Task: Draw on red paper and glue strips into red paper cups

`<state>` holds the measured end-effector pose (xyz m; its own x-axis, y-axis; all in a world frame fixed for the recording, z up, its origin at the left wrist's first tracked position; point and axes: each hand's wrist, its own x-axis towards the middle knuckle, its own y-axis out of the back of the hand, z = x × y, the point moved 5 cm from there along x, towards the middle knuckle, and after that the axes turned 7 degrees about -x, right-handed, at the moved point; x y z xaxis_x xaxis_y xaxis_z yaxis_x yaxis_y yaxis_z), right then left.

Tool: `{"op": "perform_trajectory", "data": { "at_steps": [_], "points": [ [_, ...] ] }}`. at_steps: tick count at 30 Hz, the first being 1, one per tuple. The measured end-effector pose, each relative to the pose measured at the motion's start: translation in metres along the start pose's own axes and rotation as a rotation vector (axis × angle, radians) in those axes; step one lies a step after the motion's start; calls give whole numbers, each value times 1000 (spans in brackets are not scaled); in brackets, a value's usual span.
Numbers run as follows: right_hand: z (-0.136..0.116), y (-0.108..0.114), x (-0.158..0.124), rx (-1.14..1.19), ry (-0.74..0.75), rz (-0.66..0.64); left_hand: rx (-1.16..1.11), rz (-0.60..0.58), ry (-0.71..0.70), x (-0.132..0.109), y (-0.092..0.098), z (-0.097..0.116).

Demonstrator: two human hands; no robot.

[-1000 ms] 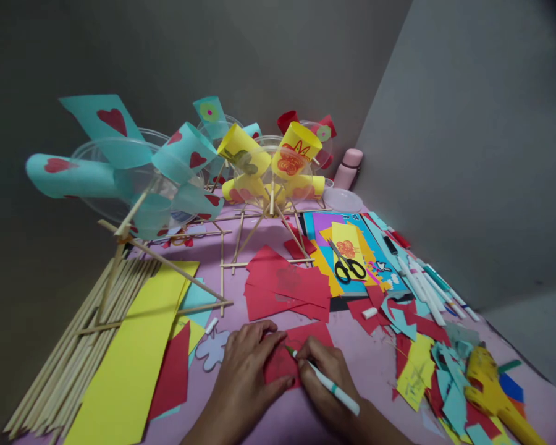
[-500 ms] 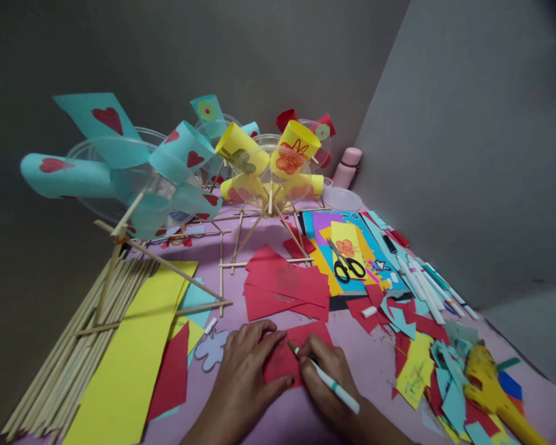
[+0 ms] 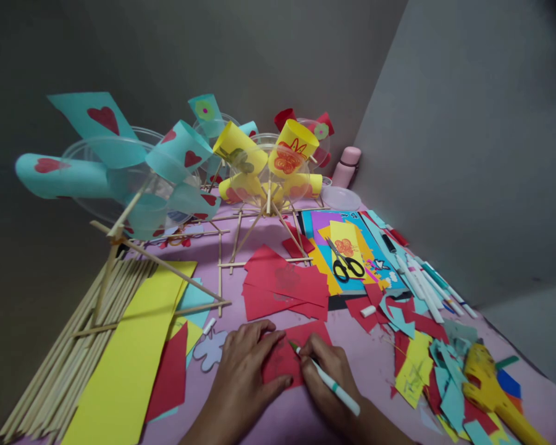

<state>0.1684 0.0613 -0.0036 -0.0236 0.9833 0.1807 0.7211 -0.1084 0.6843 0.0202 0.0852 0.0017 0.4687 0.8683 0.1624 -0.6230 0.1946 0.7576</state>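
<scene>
Between my hands lies a red sheet of paper (image 3: 309,334) with faint dark marks drawn on it. My left hand (image 3: 250,361) rests flat with fingers apart on the sheet's left side. In my right hand (image 3: 327,374) is a white marker (image 3: 336,389) with a green band, its green tip touching or just over the paper. Just beyond, several red paper pieces (image 3: 282,281) overlap, one bearing a dark drawing. A lilac flower-shaped cutout (image 3: 209,351) and a white marker cap (image 3: 209,326) lie left of my left hand.
Pinwheel-like models (image 3: 269,167) on stick frames stand behind. Wooden sticks (image 3: 65,358) and yellow paper (image 3: 120,364) lie left. On the right are scissors (image 3: 346,266), markers (image 3: 419,281), paper scraps (image 3: 451,383) and a yellow glue gun (image 3: 486,386). A pink bottle (image 3: 346,167) stands behind.
The marker tip has shifted very slightly on the red paper. My left hand stays in place, and the camera view has moved a touch.
</scene>
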Motion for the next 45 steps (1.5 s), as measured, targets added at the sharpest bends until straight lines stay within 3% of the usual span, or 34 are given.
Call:
{"op": "perform_trajectory", "data": {
  "at_steps": [28, 45],
  "points": [
    [13, 6, -4, 73, -95, 55, -1, -18, 25, 2, 1, 1],
    [11, 6, -7, 24, -43, 61, -1, -22, 21, 1, 1, 1]
  ]
}}
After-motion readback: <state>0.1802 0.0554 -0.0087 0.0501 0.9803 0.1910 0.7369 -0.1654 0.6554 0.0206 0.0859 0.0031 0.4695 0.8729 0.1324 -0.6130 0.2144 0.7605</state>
